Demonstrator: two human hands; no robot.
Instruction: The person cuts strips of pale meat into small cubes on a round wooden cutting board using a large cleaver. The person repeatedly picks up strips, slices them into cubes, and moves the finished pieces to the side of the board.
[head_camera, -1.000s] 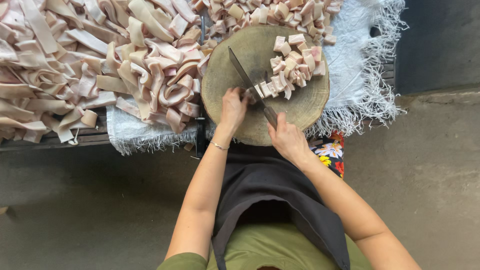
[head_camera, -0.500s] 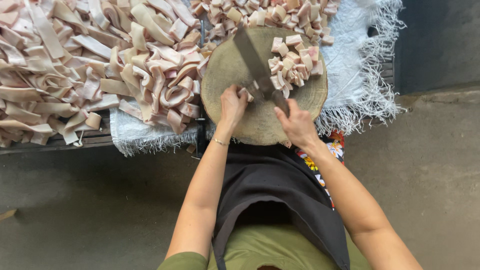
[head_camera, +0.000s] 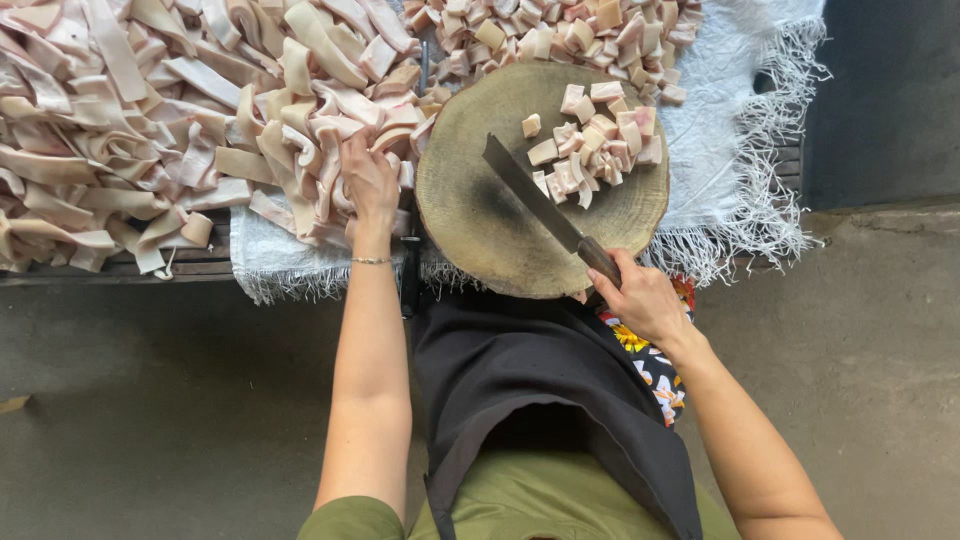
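The left hand (head_camera: 368, 185) rests on the big heap of long pale meat strips (head_camera: 190, 130). Its fingers (head_camera: 352, 160) bend down into the strips, a little apart, and seem to close around a few of them. I cannot tell how many strips they hold, because the fingertips are hidden in the heap.

The right hand (head_camera: 640, 300) is shut tight around the dark handle of a cleaver (head_camera: 545, 208). The fingers wrap all the way round the handle. The blade points up and away from this hand and lies flat across the round wooden chopping block (head_camera: 480, 230). Past the tip side of the blade, on the far part of the block, sits a small pile of cut cubes (head_camera: 595, 145). A bigger pile of cut pieces (head_camera: 560, 30) lies beyond the block, on a white cloth with a fringe (head_camera: 740, 110) that covers the worktop (head_camera: 190, 262).

To do this step well, I think the left fingers should pick only a few strips, so they lie flat and side by side on the bare part of the block, right beside the left hand. The cleaver should stay down and quiet while the other hand moves. The left fingertips should curl back when the blade comes near them.

The person wears a thin bracelet (head_camera: 371, 261) on the left wrist and a black apron (head_camera: 540, 390) over green clothes.
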